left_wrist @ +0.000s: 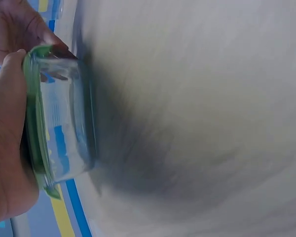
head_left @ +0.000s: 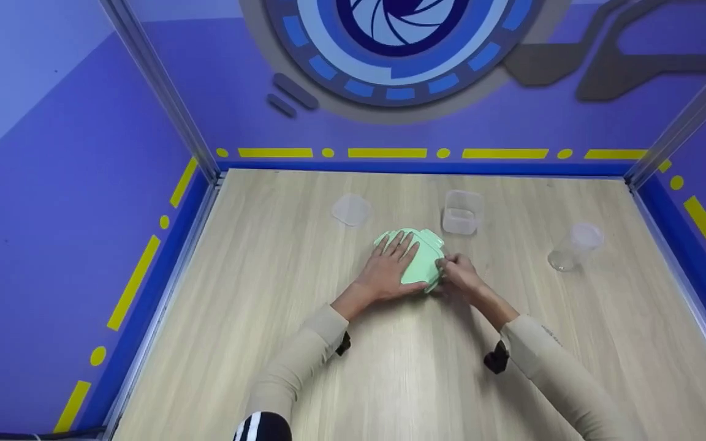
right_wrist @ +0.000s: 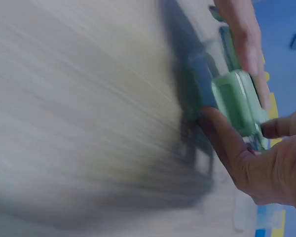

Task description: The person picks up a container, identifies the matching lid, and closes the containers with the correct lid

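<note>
A clear food container (left_wrist: 64,123) with a light-green lid (head_left: 421,263) sits on the table. My left hand (head_left: 388,272) lies across the lid with its fingers straight and spread, and the thumb reaches along the near edge. At the container's right side, my right hand (head_left: 460,274) has curled fingers and pinches the lid's edge by a green side flap (right_wrist: 232,101). In the right wrist view the thumb is on the lid's top edge, and a finger lies beneath the flap. The left wrist view shows the container's transparent side wall under the lid.
Behind the container stand a translucent square tub (head_left: 462,211) and, to its left, a flat translucent lid (head_left: 352,210). A clear jar with a whitish lid (head_left: 586,236) stands at the right. Blue printed walls (head_left: 175,73) with metal posts border the wooden table (head_left: 255,245).
</note>
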`<act>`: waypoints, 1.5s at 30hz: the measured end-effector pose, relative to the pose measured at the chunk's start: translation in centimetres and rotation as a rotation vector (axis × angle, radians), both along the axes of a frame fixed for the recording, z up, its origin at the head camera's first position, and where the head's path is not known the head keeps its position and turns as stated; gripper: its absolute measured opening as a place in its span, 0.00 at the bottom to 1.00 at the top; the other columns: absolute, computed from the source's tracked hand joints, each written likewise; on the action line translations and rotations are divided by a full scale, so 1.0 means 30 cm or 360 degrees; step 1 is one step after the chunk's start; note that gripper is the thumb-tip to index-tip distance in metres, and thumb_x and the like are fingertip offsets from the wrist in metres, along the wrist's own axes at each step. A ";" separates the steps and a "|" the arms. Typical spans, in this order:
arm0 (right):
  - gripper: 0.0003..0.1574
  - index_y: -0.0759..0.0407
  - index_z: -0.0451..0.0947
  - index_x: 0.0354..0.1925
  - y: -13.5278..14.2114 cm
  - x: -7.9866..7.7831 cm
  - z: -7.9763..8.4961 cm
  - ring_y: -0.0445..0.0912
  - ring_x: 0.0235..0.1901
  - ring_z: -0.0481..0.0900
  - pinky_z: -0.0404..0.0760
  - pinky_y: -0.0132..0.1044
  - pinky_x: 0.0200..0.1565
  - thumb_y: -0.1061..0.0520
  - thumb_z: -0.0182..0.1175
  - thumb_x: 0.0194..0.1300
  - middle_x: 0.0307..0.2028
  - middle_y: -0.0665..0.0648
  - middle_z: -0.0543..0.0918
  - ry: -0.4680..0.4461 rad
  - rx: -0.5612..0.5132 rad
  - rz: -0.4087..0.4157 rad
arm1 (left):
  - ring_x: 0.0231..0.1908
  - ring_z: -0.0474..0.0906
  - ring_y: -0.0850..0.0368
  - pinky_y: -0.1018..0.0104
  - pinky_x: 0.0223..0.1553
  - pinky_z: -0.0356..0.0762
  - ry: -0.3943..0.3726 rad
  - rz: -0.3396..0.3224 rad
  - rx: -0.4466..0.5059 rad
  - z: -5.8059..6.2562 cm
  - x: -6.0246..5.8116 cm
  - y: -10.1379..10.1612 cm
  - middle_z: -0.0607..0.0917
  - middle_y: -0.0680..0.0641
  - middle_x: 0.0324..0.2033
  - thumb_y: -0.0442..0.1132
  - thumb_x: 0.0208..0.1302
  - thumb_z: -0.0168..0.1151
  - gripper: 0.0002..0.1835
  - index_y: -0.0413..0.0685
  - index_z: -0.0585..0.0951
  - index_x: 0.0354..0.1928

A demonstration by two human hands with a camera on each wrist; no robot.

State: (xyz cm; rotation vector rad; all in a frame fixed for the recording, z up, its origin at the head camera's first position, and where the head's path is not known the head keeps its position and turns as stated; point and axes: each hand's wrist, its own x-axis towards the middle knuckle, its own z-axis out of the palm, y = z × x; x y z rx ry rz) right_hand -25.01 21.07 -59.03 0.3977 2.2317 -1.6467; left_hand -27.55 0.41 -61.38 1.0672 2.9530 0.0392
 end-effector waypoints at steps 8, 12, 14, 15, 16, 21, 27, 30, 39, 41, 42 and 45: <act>0.25 0.72 0.63 0.60 0.004 0.027 -0.008 0.47 0.46 0.79 0.83 0.39 0.49 0.54 0.50 0.76 0.52 0.63 0.73 -0.0002 -0.0129 0.0077 | 0.83 0.36 0.51 0.48 0.82 0.39 -0.0076 0.0051 -0.0053 0.018 0.012 0.007 0.41 0.47 0.83 0.81 0.65 0.38 0.56 0.52 0.43 0.83; 0.45 0.72 0.48 0.75 0.042 -0.002 -0.004 0.50 0.53 0.80 0.81 0.47 0.61 0.53 0.56 0.73 0.68 0.73 0.66 -0.0038 -0.0152 0.0155 | 0.83 0.37 0.50 0.48 0.82 0.40 -0.0052 0.0036 -0.0052 0.018 0.012 0.009 0.42 0.46 0.83 0.81 0.65 0.38 0.56 0.52 0.44 0.83; 0.51 0.69 0.43 0.78 0.056 -0.020 -0.003 0.52 0.57 0.80 0.80 0.50 0.63 0.54 0.58 0.72 0.71 0.76 0.62 -0.0001 -0.0142 0.0169 | 0.83 0.38 0.50 0.47 0.82 0.41 -0.0047 0.0019 -0.0040 0.013 0.014 0.011 0.43 0.46 0.83 0.81 0.65 0.38 0.56 0.51 0.45 0.83; 0.51 0.68 0.43 0.79 0.061 -0.029 -0.003 0.54 0.58 0.79 0.80 0.52 0.63 0.55 0.59 0.71 0.72 0.76 0.62 0.0036 -0.0130 0.0172 | 0.83 0.38 0.49 0.47 0.82 0.41 -0.0046 0.0010 -0.0033 0.010 0.015 0.011 0.43 0.46 0.83 0.81 0.65 0.38 0.56 0.51 0.45 0.83; 0.51 0.68 0.43 0.79 0.064 -0.039 -0.001 0.56 0.59 0.79 0.80 0.53 0.62 0.56 0.60 0.71 0.72 0.77 0.62 0.0085 -0.0119 0.0179 | 0.83 0.38 0.49 0.47 0.82 0.41 -0.0046 0.0000 -0.0025 0.008 0.014 0.010 0.44 0.45 0.83 0.81 0.65 0.38 0.56 0.51 0.46 0.83; 0.42 0.69 0.56 0.77 0.057 -0.084 0.006 0.58 0.59 0.79 0.84 0.50 0.57 0.57 0.60 0.74 0.68 0.78 0.69 0.0278 0.0028 0.0321 | 0.83 0.38 0.50 0.47 0.82 0.40 -0.0055 -0.0045 0.0018 0.002 0.007 -0.004 0.44 0.45 0.83 0.81 0.65 0.39 0.56 0.50 0.47 0.83; 0.37 0.73 0.59 0.74 0.045 -0.101 0.031 0.46 0.43 0.85 0.87 0.52 0.52 0.59 0.57 0.76 0.59 0.77 0.77 0.0211 0.0036 0.0460 | 0.83 0.39 0.51 0.47 0.82 0.40 -0.0052 -0.0054 0.0032 0.005 0.008 -0.017 0.45 0.47 0.83 0.80 0.65 0.41 0.56 0.51 0.47 0.83; 0.36 0.76 0.60 0.72 0.050 -0.098 0.038 0.41 0.37 0.84 0.88 0.48 0.49 0.60 0.57 0.75 0.55 0.74 0.80 0.0163 0.0015 0.0415 | 0.83 0.38 0.52 0.49 0.82 0.38 -0.0070 -0.0057 0.0058 0.001 0.008 -0.007 0.44 0.48 0.83 0.80 0.65 0.41 0.55 0.52 0.46 0.83; 0.38 0.76 0.52 0.75 0.055 -0.057 0.028 0.42 0.39 0.85 0.86 0.48 0.54 0.60 0.54 0.77 0.52 0.65 0.76 -0.0008 -0.0193 0.0261 | 0.83 0.34 0.52 0.49 0.82 0.37 -0.0099 0.0003 -0.0017 0.008 0.014 0.010 0.40 0.49 0.83 0.81 0.65 0.38 0.55 0.57 0.42 0.83; 0.38 0.75 0.52 0.75 0.052 -0.048 0.025 0.41 0.39 0.85 0.87 0.46 0.54 0.59 0.54 0.77 0.52 0.64 0.76 -0.0019 -0.0193 0.0231 | 0.83 0.34 0.52 0.48 0.82 0.37 -0.0098 0.0022 -0.0029 0.008 0.014 0.012 0.39 0.50 0.83 0.82 0.64 0.38 0.55 0.57 0.42 0.83; 0.38 0.75 0.52 0.75 0.050 -0.044 0.022 0.41 0.39 0.84 0.87 0.45 0.53 0.59 0.54 0.77 0.51 0.64 0.77 -0.0020 -0.0183 0.0221 | 0.83 0.34 0.52 0.48 0.82 0.37 -0.0094 0.0030 -0.0029 0.008 0.014 0.013 0.40 0.50 0.83 0.82 0.64 0.38 0.56 0.57 0.42 0.83; 0.39 0.73 0.53 0.75 0.046 -0.028 0.023 0.41 0.39 0.84 0.87 0.44 0.52 0.57 0.55 0.78 0.51 0.64 0.76 -0.0055 -0.0183 0.0174 | 0.83 0.34 0.53 0.49 0.82 0.36 -0.0075 0.0053 -0.0045 0.008 0.020 0.015 0.40 0.50 0.83 0.83 0.63 0.37 0.56 0.57 0.42 0.83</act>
